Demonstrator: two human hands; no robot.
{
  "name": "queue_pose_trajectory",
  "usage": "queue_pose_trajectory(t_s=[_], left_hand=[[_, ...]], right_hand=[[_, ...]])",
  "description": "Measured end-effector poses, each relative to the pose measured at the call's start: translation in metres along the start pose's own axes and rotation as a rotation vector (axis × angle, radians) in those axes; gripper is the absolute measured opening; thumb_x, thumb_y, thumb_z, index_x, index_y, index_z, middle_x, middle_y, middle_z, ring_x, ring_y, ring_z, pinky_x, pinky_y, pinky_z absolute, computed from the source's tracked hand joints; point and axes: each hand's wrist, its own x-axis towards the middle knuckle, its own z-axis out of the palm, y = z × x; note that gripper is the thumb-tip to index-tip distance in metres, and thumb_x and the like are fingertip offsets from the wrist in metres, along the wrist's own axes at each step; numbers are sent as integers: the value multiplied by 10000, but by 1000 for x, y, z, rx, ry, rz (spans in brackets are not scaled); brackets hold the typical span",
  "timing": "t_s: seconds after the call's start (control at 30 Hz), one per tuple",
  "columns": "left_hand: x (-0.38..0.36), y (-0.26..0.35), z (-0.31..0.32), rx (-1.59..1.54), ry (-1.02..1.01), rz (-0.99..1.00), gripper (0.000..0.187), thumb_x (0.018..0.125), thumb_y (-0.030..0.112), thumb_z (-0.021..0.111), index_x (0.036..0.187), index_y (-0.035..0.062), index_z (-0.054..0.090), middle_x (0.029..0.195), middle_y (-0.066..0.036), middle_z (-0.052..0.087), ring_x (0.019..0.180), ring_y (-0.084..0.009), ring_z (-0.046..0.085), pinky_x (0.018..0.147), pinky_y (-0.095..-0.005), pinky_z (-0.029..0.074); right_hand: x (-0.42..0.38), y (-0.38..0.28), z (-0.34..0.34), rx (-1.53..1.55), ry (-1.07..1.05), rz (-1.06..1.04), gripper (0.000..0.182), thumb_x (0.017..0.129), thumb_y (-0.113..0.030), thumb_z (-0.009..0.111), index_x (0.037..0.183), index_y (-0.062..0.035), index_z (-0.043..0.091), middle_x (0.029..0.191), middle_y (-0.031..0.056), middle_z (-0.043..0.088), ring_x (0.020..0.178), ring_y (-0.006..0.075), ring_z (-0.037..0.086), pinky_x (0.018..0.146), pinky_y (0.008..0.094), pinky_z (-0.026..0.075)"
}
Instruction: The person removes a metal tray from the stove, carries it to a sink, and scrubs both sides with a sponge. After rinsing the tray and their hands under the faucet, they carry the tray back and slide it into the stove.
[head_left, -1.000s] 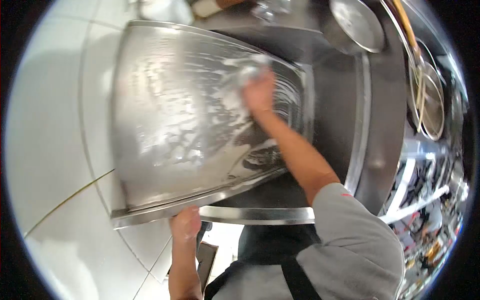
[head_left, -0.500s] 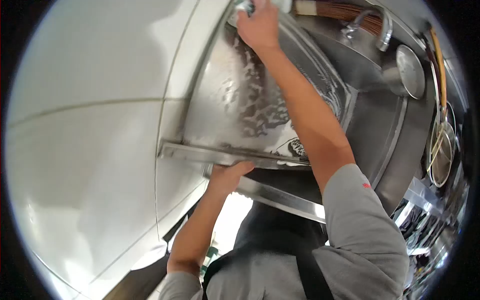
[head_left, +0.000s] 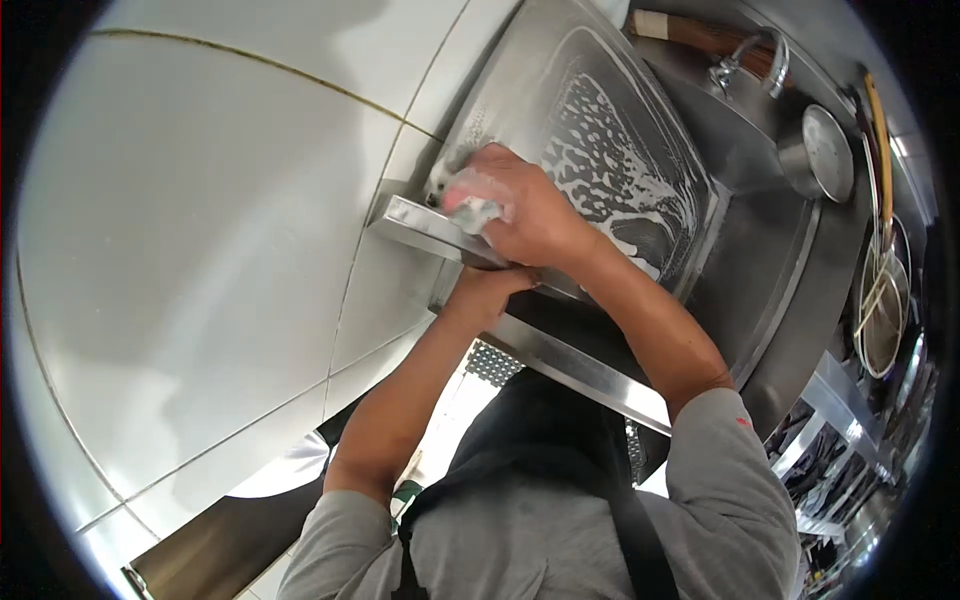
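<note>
A large stainless steel panel (head_left: 520,95) with a raised front lip leans over the sink, streaked with soap suds. My right hand (head_left: 530,210) is closed on a foam-covered sponge (head_left: 478,205), pressed to the panel's near left corner beside the lip. The sponge looks whitish and pink, and the fingers partly hide it. Just below, my left hand (head_left: 492,290) grips the lip from underneath, its thumb along the edge.
The steel sink (head_left: 750,240) lies to the right, with a tap (head_left: 745,65) and a bristle brush (head_left: 690,32) behind it. A metal pot (head_left: 825,155) sits on the sink's far right side. Strainers (head_left: 882,310) hang at the right. A tiled wall (head_left: 220,200) borders the left.
My right hand has come from the panel's far end down to its near left corner with the sponge. My left hand still holds the lip. Suds are spread differently across the panel.
</note>
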Motion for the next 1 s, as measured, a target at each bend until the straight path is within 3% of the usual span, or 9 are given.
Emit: queue_pose_trajectory(t_s=[0.1,0.17,0.23,0.33,0.47,0.57,0.7,0.9,1.0], left_hand=[[-1,10,9,21,-46,9,498,705,-123,636,1180,16,579,1125,-77,617,1027,-217,611,870,-344,507],[1,3,7,34,-35,-13,468,715,-105,612,1172,-9,581,1122,-79,623,1019,-216,612,874,-348,502],[-3,2,10,21,11,14,375,712,-77,649,1080,-11,619,1027,-83,653,927,-198,631,834,-324,513],[-2,5,13,-3,-50,18,351,733,-67,640,1079,-11,623,1003,-86,660,933,-209,637,836,-333,509],[4,-2,-3,88,-137,33,285,758,-41,647,1040,1,635,968,-74,671,928,-208,647,834,-342,506],[-3,-1,-7,153,-134,-9,257,818,-4,655,1072,32,633,999,-70,672,954,-206,646,853,-352,506],[-27,-24,-32,-193,-159,95,378,918,97,607,1283,39,529,1232,-102,596,1127,-218,586,970,-373,474],[-79,-48,-98,14,-30,-104,532,877,100,541,1402,131,455,1296,-36,553,1132,-170,566,962,-344,441],[-106,-34,-87,-39,70,-187,504,903,169,567,1383,63,456,1318,-66,539,1213,-231,527,1033,-407,416]], right_hand=[[-49,17,-7,-114,156,-26,356,643,41,514,963,-63,629,952,148,625,964,362,574,917,442,440],[-125,76,-14,-299,411,320,375,669,54,482,1011,-38,607,1029,171,621,1010,367,577,945,427,440],[-177,125,-36,-405,618,571,286,728,5,623,1004,-68,637,1059,171,624,1016,375,583,931,440,448],[-151,145,-40,-360,806,505,369,727,-4,621,1092,-54,638,1093,192,619,1027,387,578,935,434,445],[-54,92,-27,-320,447,316,356,761,-49,584,1112,-10,628,1105,214,619,1038,350,591,928,420,450],[-9,-44,-10,277,508,684,357,784,-60,494,1123,-7,592,978,192,649,952,358,621,886,409,480],[2,-105,66,-543,551,205,532,782,-139,654,1273,-20,488,1111,233,546,1064,402,518,956,493,397],[-44,-82,111,-793,472,335,651,781,-229,725,1308,33,448,1208,235,491,1133,400,459,963,533,359],[-134,-40,81,-877,274,368,623,831,-277,678,1311,52,456,1228,238,485,1144,401,445,969,528,354]])
